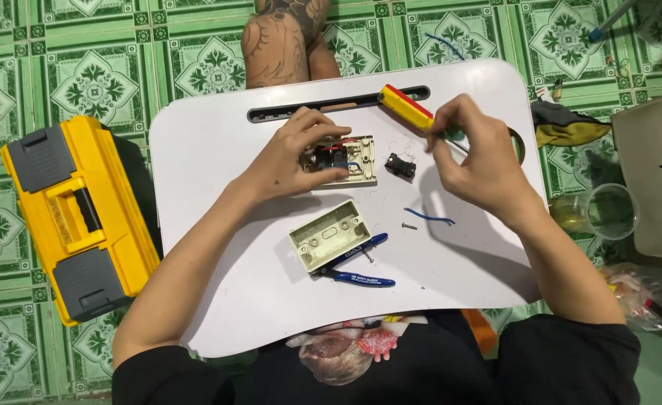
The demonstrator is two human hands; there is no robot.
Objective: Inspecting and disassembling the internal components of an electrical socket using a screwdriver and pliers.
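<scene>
Resting near the middle of the white lap table (218,150), a cream rectangular switch plate (346,159) lies back-side up, showing dark inner parts with red and blue wires. The left hand (297,154) covers the plate's left half, thumb along its near edge and fingers curled over its far edge, gripping it. Right of the plate, the right hand (475,154) has its fingers pinched shut around a screwdriver with a yellow and red handle (406,107), which slants up and away beyond the plate's far right corner. A small black part (400,166) sits just right of the plate, between the hands. Nearer the person than the plate lie an empty cream mounting box (329,235), blue-handled pliers (361,262) touching it, a loose screw (409,226) and a short blue wire (429,217). Far left of the plate, off the table, stands a yellow toolbox (76,217).
</scene>
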